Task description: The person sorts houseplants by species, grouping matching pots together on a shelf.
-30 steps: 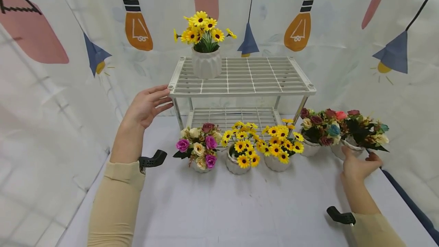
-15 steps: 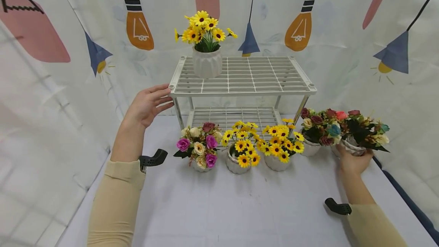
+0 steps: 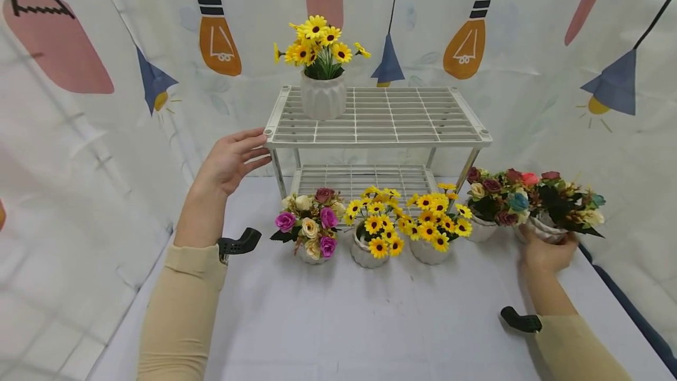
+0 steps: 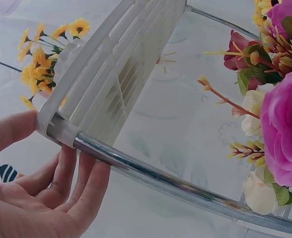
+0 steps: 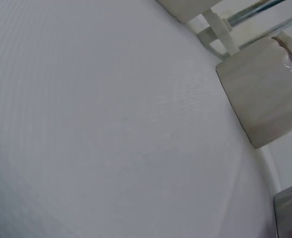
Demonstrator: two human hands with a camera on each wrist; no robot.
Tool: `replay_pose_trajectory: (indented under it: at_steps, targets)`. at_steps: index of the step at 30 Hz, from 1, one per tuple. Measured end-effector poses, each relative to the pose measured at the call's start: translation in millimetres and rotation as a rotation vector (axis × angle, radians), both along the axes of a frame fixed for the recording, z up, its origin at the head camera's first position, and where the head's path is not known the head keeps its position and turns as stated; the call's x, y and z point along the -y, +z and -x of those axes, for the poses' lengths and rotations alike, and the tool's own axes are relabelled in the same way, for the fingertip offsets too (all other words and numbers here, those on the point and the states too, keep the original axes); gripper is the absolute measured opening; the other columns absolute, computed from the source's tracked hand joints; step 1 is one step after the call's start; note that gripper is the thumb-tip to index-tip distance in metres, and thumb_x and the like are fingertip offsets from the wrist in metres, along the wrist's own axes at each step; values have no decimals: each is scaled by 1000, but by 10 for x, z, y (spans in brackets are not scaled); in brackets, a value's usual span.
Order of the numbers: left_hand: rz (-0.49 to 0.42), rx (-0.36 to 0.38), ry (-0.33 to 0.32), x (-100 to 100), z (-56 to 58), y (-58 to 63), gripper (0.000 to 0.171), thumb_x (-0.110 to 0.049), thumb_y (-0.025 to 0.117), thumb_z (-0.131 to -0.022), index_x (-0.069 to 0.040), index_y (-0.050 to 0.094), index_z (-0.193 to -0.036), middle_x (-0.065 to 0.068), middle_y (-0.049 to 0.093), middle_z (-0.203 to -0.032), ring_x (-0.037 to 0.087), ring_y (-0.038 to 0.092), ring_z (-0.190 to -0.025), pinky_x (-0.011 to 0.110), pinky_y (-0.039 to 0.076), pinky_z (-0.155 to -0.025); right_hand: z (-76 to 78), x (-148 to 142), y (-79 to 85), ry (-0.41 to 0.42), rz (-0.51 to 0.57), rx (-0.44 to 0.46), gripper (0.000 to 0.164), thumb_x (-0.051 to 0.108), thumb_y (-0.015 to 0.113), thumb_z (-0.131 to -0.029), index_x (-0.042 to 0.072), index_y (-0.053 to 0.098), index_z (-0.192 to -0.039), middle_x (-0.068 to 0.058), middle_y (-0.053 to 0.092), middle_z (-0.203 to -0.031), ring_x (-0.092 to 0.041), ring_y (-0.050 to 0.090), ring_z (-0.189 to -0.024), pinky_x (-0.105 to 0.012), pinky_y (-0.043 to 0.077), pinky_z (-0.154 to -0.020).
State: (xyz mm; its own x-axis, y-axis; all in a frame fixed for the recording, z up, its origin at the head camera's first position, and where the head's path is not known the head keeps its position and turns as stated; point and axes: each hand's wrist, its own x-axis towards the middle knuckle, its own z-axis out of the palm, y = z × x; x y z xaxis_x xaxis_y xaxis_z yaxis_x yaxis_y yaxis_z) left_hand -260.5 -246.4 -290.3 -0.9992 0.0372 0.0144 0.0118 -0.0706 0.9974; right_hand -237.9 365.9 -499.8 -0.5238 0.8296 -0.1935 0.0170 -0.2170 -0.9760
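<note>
At the left my left hand (image 3: 226, 163) touches the front left corner of a white two-tier wire shelf (image 3: 402, 144). In the left wrist view its fairly straight fingers (image 4: 94, 186) rest against the corner and the chrome post (image 4: 151, 176). At the far right my right hand (image 3: 547, 253) grips the white flowerpot (image 3: 550, 230) of a mixed bouquet with dark leaves (image 3: 563, 204). This pot stands on or just above the table; I cannot tell which. The right wrist view shows mostly tablecloth (image 5: 111, 119), with the hand barely visible at the lower right edge.
A pot of yellow sunflowers (image 3: 324, 96) stands on the top tier. Before the shelf stand a purple-and-cream rose pot (image 3: 309, 231) and two sunflower pots (image 3: 368, 251) (image 3: 429, 251). Another rose pot (image 3: 481, 228) is left of the gripped one. A printed curtain (image 3: 254, 34) hangs behind.
My right hand has gone from reaching round the far right pot with spread fingers to gripping it. The left hand stays at the shelf corner. The whole view has shifted slightly.
</note>
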Motion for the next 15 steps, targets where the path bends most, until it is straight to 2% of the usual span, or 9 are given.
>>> replay_pose_trajectory:
  at_steps: [3, 10, 15]
  targets:
    - [14, -9, 6, -11, 16, -2, 63, -27, 70, -101, 3, 47, -150, 4, 67, -122, 22, 63, -115, 41, 47, -108, -19, -7, 7, -7, 9, 10, 104, 7, 93, -75, 27, 31, -157, 10, 35, -160, 1, 28, -142, -7, 20, -110]
    - [-1, -3, -8, -8, 25, -13, 64, -26, 71, -100, 4, 45, -151, 5, 67, -123, 25, 61, -118, 44, 43, -111, -101, -24, 2, -3, 3, 19, 105, 14, 93, -76, 26, 30, -158, 10, 33, -161, 0, 26, -143, -8, 19, -111]
    - [32, -13, 7, -5, 27, -25, 61, -28, 70, -101, 3, 48, -150, 4, 67, -124, 24, 63, -117, 40, 48, -106, -179, -44, 55, 3, 9, 6, 107, 13, 94, -76, 25, 28, -159, 10, 32, -161, 0, 24, -143, -7, 18, -111]
